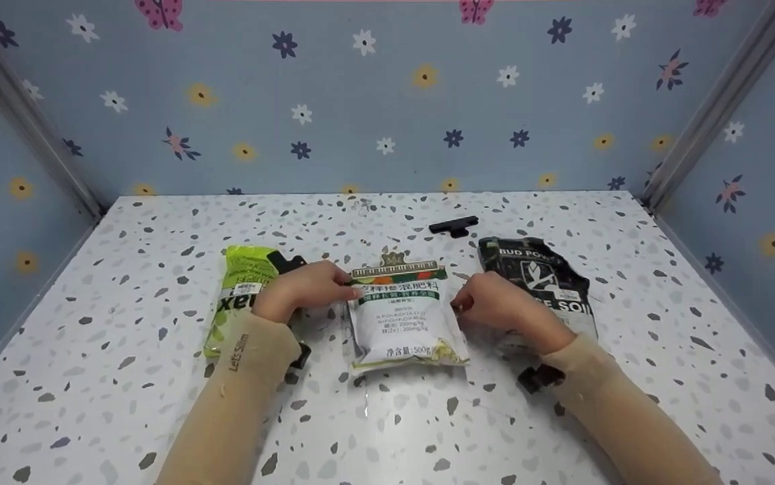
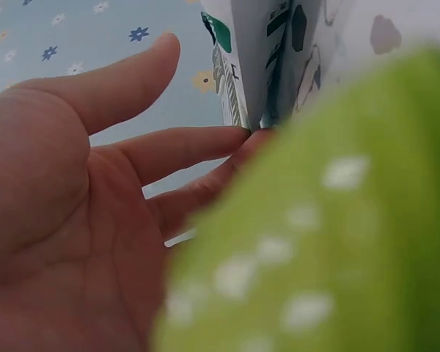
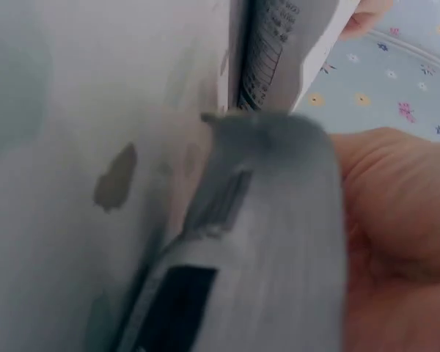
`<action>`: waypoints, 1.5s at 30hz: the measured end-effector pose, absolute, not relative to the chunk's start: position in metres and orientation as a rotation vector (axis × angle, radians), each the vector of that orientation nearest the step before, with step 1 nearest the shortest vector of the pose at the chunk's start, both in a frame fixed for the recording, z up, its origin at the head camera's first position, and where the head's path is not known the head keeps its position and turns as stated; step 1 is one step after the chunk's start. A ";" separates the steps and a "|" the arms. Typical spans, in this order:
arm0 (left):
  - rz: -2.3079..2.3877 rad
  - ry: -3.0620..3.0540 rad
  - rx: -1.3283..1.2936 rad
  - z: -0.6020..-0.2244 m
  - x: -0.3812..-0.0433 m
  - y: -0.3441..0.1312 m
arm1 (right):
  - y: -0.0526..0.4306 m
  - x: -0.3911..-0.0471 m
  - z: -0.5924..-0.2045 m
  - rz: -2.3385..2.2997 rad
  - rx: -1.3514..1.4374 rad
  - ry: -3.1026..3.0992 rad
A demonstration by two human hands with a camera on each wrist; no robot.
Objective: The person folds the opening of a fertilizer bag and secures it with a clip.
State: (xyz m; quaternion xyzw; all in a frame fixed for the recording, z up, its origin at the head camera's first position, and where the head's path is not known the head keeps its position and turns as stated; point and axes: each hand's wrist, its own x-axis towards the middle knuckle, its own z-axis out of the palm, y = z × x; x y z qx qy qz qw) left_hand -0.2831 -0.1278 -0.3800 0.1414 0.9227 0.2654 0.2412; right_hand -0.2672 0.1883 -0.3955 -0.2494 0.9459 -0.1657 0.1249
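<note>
White printed bag [image 1: 400,327], face up

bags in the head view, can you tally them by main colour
Green bag: 1
White bag: 1
Black and grey bag: 1
Total: 3

Packet [image 1: 404,323] between two bags [image 1: 229,306] [image 1: 541,273], clip [image 1: 455,225] behind

close-fitting beige sleeves [image 1: 225,404] cover both forearms — dark lettering [image 1: 239,352], "letsslim", runs along the left one.
</note>
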 end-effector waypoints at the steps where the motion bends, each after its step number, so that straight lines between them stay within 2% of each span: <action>1: 0.715 2.526 0.374 -0.380 -0.282 -0.128 | 0.188 -0.267 -0.396 -0.489 -0.743 2.751; 8: 0.738 2.516 0.394 -0.378 -0.279 -0.121 | 0.179 -0.266 -0.393 -0.479 -0.871 2.678; 20: 0.678 2.537 0.417 -0.366 -0.277 -0.118 | 0.183 -0.270 -0.387 -0.516 -0.877 2.654; 29: 0.731 2.530 0.380 -0.373 -0.278 -0.122 | 0.196 -0.269 -0.378 -0.587 -0.704 2.709; 40: 0.770 2.568 0.437 -0.371 -0.277 -0.124 | 0.261 -0.271 -0.330 -0.794 -0.524 2.886; 45: 0.849 2.601 0.490 -0.367 -0.279 -0.122 | 0.303 -0.261 -0.325 -0.825 -0.388 2.991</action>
